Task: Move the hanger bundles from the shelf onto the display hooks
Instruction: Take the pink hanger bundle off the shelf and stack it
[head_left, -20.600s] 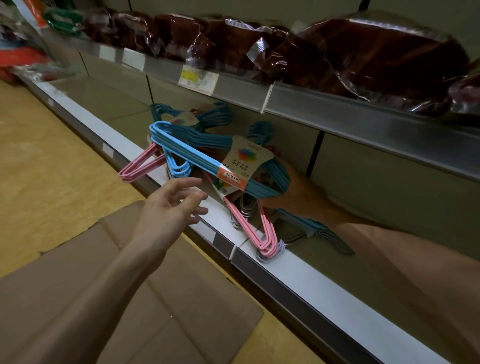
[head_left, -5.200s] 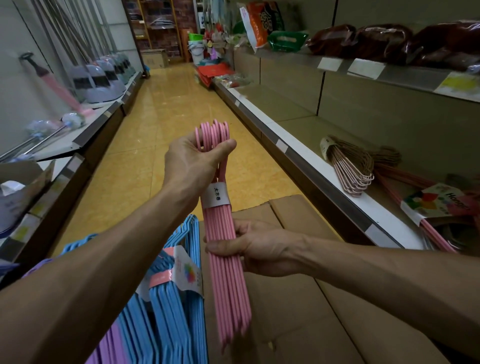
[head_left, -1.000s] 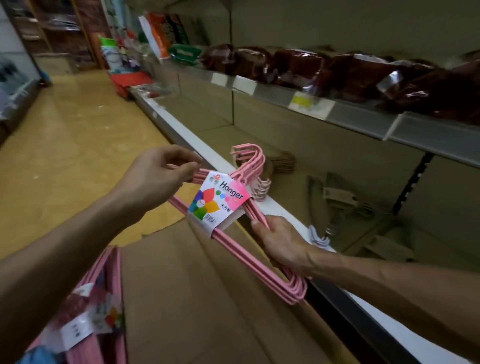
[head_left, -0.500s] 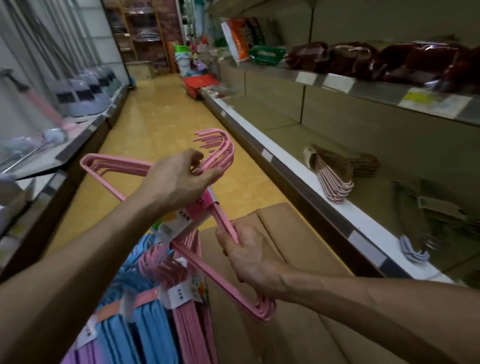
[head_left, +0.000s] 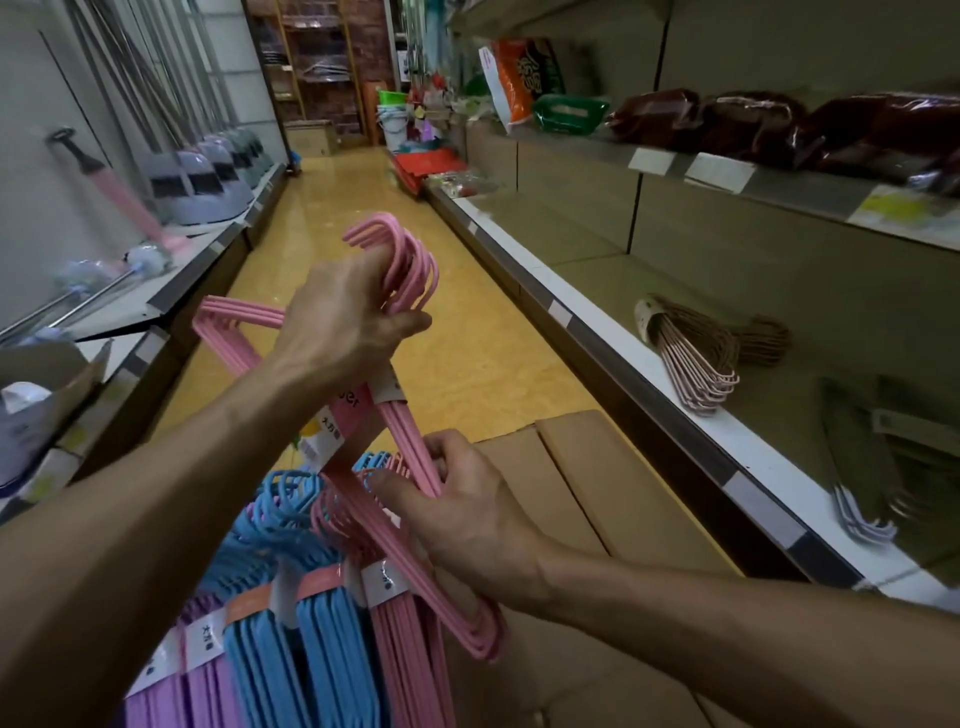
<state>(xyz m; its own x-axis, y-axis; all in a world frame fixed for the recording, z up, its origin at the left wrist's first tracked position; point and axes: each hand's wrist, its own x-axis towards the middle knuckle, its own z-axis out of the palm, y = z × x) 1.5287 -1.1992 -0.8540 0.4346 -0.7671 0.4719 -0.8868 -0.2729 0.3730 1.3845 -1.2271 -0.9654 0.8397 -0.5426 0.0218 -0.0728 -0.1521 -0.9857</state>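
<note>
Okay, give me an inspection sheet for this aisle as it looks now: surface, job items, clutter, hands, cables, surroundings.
Surface: lower shelf on the right, mostly bare; flattened cardboard on the floor below.
Job's things: pink hanger bundle held in the air in both hands; purple, blue and pink bundles already hanging bottom left; a pale bundle and a white-hooked bundle lie on the shelf.
Clutter: dark wrapped packs on the upper shelf.
Hands: left hand grips the hooks; right hand grips one sloping side.
Cables: nothing seen.
Surroundings: brooms and dustpans across the yellow-floored aisle.
</note>
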